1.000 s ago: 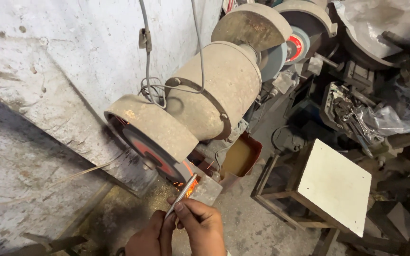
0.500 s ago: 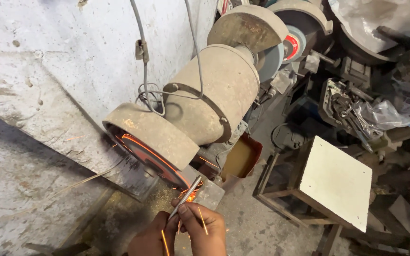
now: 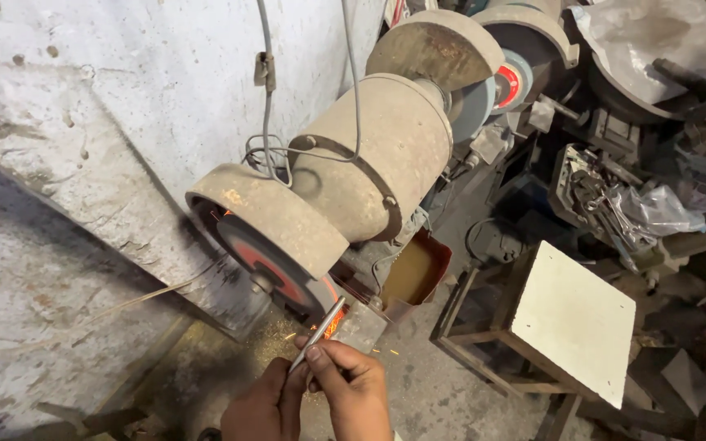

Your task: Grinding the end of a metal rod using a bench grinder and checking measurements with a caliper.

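Both hands, left hand [image 3: 261,406] and right hand [image 3: 353,396], pinch the near end of a thin metal rod [image 3: 318,333]; its long axis slants far-right, tip seemingly touching the grinding wheel [image 3: 275,273] amid sparks.

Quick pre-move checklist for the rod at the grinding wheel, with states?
1. Both hands on the thin metal rod: ok; left hand and right hand pinch its near end.
2. Rod tip meets the red-faced grinding wheel: ok; orange sparks at the contact.
3. Rod backed by the grey tool rest: cannot tell; it lies close beside it.
4. Fingers clear of the wheel: ok; they sit behind the rest.
5. Hand protection: not ok; both hands are bare.
6. Rusty wheel guard in place: ok; it covers the top.
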